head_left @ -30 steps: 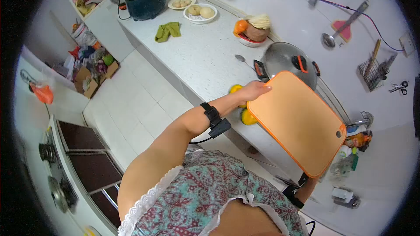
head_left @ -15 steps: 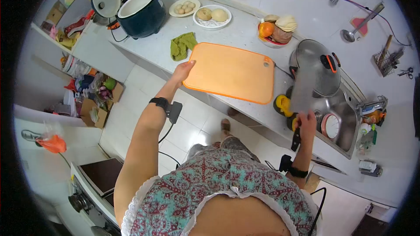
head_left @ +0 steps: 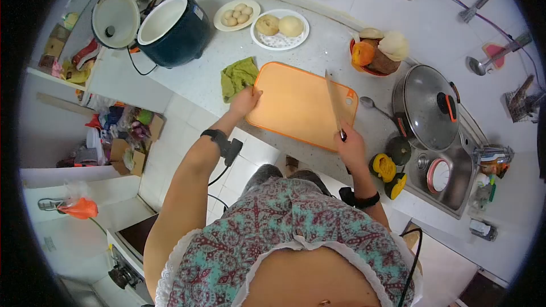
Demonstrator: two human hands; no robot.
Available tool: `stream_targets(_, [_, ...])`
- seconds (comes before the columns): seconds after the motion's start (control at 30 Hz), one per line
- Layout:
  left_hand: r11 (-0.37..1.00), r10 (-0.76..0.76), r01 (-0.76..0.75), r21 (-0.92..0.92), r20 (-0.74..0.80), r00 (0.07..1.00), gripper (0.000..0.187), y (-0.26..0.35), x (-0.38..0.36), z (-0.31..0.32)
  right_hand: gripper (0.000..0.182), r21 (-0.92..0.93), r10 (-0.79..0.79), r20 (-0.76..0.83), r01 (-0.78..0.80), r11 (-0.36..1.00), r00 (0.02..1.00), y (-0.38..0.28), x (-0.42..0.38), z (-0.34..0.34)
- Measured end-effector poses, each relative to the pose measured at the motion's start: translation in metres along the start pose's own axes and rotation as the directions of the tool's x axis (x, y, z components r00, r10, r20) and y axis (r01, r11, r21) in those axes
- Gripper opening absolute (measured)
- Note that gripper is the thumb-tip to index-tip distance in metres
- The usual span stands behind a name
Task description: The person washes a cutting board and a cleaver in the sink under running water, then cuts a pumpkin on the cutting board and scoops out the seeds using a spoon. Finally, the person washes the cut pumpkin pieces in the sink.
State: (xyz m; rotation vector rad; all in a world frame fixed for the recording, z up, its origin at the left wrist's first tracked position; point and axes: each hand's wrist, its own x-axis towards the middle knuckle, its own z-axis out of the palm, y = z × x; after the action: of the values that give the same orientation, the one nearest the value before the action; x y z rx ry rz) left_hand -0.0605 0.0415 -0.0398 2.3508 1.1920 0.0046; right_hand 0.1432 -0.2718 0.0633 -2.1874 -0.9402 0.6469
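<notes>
The orange cutting board [head_left: 298,105] lies flat on the pale tabletop [head_left: 199,82], its near long edge close to the tabletop's front edge and its hanging hole at the far right corner. The left hand [head_left: 246,102] rests on the board's left end with the fingers curled over the rim, gripping it; the left arm reaches forward and slightly right from the shoulder, nearly straight, with a black band and small device at the wrist. The right hand [head_left: 351,146] sits at the board's near right corner, closed around the dark handle of a knife [head_left: 334,104], whose long blade stretches across the right part of the board, pointing away from the person. The right forearm is bent in close to the body, also wearing a black wristband.

A green cloth [head_left: 238,77] lies just beside the board's left end, near the left hand. Further left stands a dark rice cooker [head_left: 170,29] with its lid open. Beyond the board are a plate of buns [head_left: 280,28] and a smaller plate of eggs [head_left: 236,15]. To the right, a lidded pan [head_left: 427,109] stands near the sink [head_left: 449,179], with cut pumpkin pieces [head_left: 389,170] at the tabletop's front edge, just right of the right hand.
</notes>
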Motion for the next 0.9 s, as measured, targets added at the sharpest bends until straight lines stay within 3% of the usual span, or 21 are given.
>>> stream_targets(0.07, [1.000, -0.008, 0.009, 0.021, -0.076, 0.997, 0.036, 0.018, -0.004, -0.012, 0.052, -0.117, -0.154, -0.059, 0.147, 0.982, 0.986, 0.004, 0.009, 0.013])
stream_targets(0.1, [1.000, -0.001, 0.002, 0.020, -0.067, 0.998, 0.036, 0.018, -0.002, -0.013, 0.052, -0.118, -0.143, -0.063, 0.135, 0.984, 0.988, 0.005, 0.012, 0.018])
stream_targets(0.17, [0.975, 0.160, -0.114, 0.189, -0.252, 0.954, 0.032, 0.017, 0.002, -0.020, 0.054, -0.295, -0.185, -0.086, 0.152, 0.943, 0.979, 0.006, 0.015, 0.025])
stream_targets(0.3, [0.979, 0.183, -0.151, 0.140, -0.257, 0.949, 0.032, 0.013, 0.023, -0.042, 0.047, -0.373, -0.208, -0.219, 0.115, 0.920, 0.953, 0.002, 0.017, 0.040])
stream_targets(0.37, [0.986, -0.082, 0.091, 0.141, -0.068, 0.994, 0.036, 0.023, 0.037, -0.063, 0.039, -0.474, -0.243, -0.167, 0.138, 0.870, 0.956, 0.012, 0.022, 0.052])
stream_targets(0.5, [0.960, 0.078, -0.102, 0.260, 0.101, 0.992, 0.035, 0.059, 0.063, -0.094, 0.032, -0.471, -0.156, -0.265, 0.013, 0.882, 0.951, 0.015, 0.021, 0.070])
stream_targets(0.57, [0.923, 0.372, -0.366, 0.116, -0.029, 0.928, 0.038, 0.081, 0.078, -0.092, 0.034, -0.478, -0.131, -0.247, -0.003, 0.878, 0.960, 0.017, 0.020, 0.078])
stream_targets(0.63, [0.790, 0.613, -0.610, 0.063, -0.107, 0.783, 0.037, 0.118, 0.099, -0.085, 0.033, -0.444, -0.080, -0.267, -0.048, 0.895, 0.960, 0.012, 0.018, 0.081])
stream_targets(0.7, [0.684, 0.707, -0.724, -0.090, -0.162, 0.689, 0.037, 0.170, 0.109, -0.078, 0.031, -0.413, -0.032, -0.280, -0.090, 0.906, 0.960, 0.014, 0.017, 0.081])
stream_targets(0.77, [0.578, 0.780, -0.806, -0.127, -0.203, 0.592, 0.038, 0.223, 0.118, -0.070, 0.033, -0.368, -0.110, -0.263, 0.005, 0.930, 0.958, 0.024, 0.015, 0.079])
stream_targets(0.8, [0.569, 0.784, -0.810, -0.141, -0.204, 0.586, 0.038, 0.248, 0.121, -0.065, 0.033, -0.377, -0.100, -0.269, -0.009, 0.926, 0.958, 0.018, 0.017, 0.063])
stream_targets(0.87, [0.514, 0.802, -0.838, -0.181, -0.244, 0.545, 0.038, 0.295, 0.127, -0.053, 0.040, -0.224, -0.130, -0.289, 0.065, 0.972, 0.948, 0.003, 0.032, 0.007])
stream_targets(0.9, [0.517, 0.798, -0.835, -0.186, -0.249, 0.549, 0.038, 0.303, 0.131, -0.046, 0.045, -0.162, -0.104, -0.382, 0.044, 0.986, 0.918, 0.014, 0.047, -0.008])
